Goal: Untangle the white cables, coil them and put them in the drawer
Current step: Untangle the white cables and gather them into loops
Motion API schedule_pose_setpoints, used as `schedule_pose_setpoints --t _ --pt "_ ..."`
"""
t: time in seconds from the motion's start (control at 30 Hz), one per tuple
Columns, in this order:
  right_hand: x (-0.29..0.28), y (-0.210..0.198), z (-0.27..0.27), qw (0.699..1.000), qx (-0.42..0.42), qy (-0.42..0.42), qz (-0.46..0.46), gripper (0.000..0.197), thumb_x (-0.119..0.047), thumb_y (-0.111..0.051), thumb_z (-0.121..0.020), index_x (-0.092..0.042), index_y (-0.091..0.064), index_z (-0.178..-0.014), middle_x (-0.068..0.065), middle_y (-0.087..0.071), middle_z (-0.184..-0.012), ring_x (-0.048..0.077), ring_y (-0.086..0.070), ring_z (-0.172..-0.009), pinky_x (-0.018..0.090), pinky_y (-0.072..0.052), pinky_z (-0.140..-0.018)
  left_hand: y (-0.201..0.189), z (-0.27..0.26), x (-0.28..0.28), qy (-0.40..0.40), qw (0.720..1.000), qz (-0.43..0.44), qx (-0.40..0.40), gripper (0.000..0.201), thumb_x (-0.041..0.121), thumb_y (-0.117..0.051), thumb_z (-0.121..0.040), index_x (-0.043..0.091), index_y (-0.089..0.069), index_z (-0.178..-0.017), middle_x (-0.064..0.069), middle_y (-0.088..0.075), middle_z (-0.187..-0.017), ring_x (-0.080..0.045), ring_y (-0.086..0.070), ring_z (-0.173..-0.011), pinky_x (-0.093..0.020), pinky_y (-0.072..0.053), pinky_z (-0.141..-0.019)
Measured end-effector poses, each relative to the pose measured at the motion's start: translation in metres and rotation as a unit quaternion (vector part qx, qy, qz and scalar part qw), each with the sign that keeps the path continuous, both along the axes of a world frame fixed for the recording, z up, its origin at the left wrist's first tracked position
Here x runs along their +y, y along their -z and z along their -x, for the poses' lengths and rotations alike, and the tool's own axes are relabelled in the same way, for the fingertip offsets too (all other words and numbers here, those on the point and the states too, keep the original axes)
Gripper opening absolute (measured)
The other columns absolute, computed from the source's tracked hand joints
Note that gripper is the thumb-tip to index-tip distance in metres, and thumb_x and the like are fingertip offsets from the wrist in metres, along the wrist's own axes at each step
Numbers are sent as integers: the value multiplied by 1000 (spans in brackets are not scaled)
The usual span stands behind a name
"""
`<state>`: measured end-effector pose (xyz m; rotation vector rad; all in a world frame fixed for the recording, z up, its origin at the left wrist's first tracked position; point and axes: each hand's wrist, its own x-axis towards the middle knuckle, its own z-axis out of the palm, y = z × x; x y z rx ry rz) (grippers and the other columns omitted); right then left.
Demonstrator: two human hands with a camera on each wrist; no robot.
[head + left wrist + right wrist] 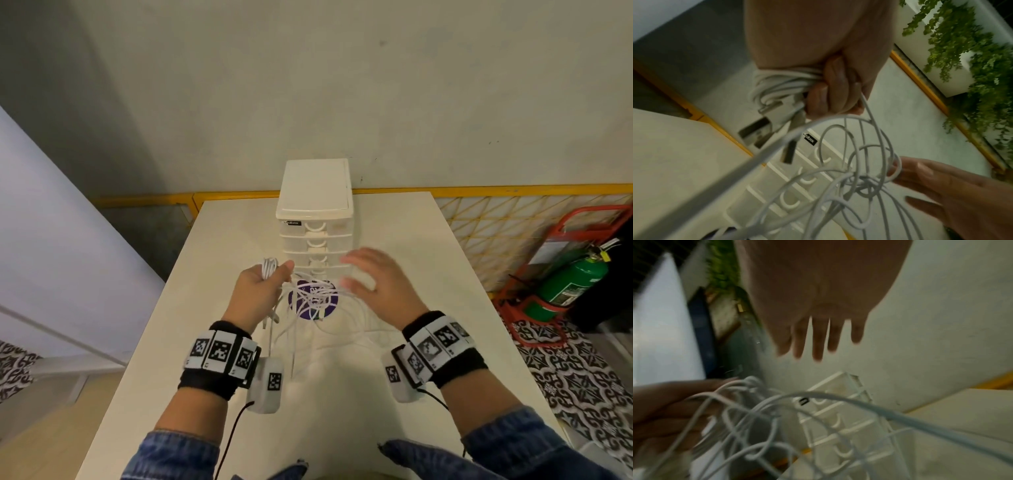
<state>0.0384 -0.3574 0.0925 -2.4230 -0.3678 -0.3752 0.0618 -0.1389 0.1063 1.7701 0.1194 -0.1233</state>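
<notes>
A coiled bundle of white cable (269,268) is gripped in the left hand (256,291), fingers curled tight round it, with a couple of plug ends seen dangling just under the fist in the left wrist view. The rest of the white cables (313,298) are left in a loose tangle trailing from that fist down onto the white table (411,240), over a purple round sticker (330,303). The right hand (380,284) is held open just beside the tangle, fingers spread, nothing pinched. The small white drawer unit (317,219) is seen right behind, all drawers shut.
</notes>
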Motion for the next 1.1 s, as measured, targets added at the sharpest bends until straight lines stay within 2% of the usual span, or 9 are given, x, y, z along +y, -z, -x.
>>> schedule_pose_setpoints --t 0.1,0.23,0.4,0.57,0.67,0.73,0.83,1.0,1.1 --pt "19 11 0 989 122 -33 80 47 -51 -54 -84 -27 -59 -124 1 -67 -114 18 -57 -109 30 -34 -95 -2 0 -3 8 1000 11 1 32 31 -65 -88 8 -54 -69 2 -34 -42 -11 -29 -34 -21 -35 -37" --pt "3 10 3 988 132 27 -79 19 -21 -57 -90 -25 -72 -100 -3 -70 -76 11 -60 -65 28 -48 -74 -3 -6 14 -32 997 -70 -17 33 34 -66 -87 6 -59 -71 -7 -42 -53 -14 -39 -40 -23 -37 -35" --pt "-18 8 -2 983 92 110 -114 27 -25 -51 -92 -27 -59 -67 -5 -60 -57 17 -59 -56 35 -48 -65 -3 -10 30 -66 989 -133 -18 36 37 -62 -90 5 -56 -74 -13 -50 -64 -22 -47 -53 -23 -44 -38" --pt "-56 22 -7 898 95 263 -340 23 -15 -46 -93 -13 -66 -84 4 -65 -68 26 -61 -59 44 -49 -68 -4 -17 52 -103 971 -212 -24 46 41 -56 -92 -5 -59 -86 -16 -55 -71 -28 -55 -59 -28 -42 -42" --pt "-75 31 -5 869 80 332 -357 25 -20 -42 -95 -18 -65 -85 5 -68 -77 25 -62 -62 47 -51 -70 -3 -18 62 -136 972 -193 -14 51 43 -57 -91 -8 -59 -92 -22 -57 -79 -29 -54 -64 -30 -42 -46" --pt "-75 37 -3 878 129 368 -278 30 -22 -38 -98 -11 -62 -111 13 -68 -102 29 -64 -87 37 -47 -79 -1 -18 58 -134 978 -161 -15 48 43 -58 -90 -4 -61 -89 -19 -56 -74 -27 -51 -62 -30 -42 -52" --pt "-62 34 -2 904 196 357 -132 55 -22 -38 -92 -8 -29 -144 15 -35 -147 31 -33 -135 39 -25 -110 -1 -16 46 -102 991 -80 -19 37 41 -61 -89 6 -62 -78 -8 -49 -58 -22 -44 -53 -29 -37 -53" --pt "-16 8 -3 982 -6 189 -14 69 -39 -39 -84 -19 -21 -147 4 -19 -155 20 -11 -144 44 -1 -114 -4 -9 24 -55 998 11 -2 32 34 -62 -90 9 -58 -69 -5 -39 -50 -17 -32 -43 -27 -31 -48" --pt "11 -3 -4 996 33 10 77 67 -62 -35 -88 -31 -23 -146 -8 -27 -151 14 -12 -143 46 -2 -117 -6 -6 17 -27 999 42 0 33 31 -61 -91 9 -55 -67 -6 -34 -50 -17 -30 -41 -22 -37 -39"
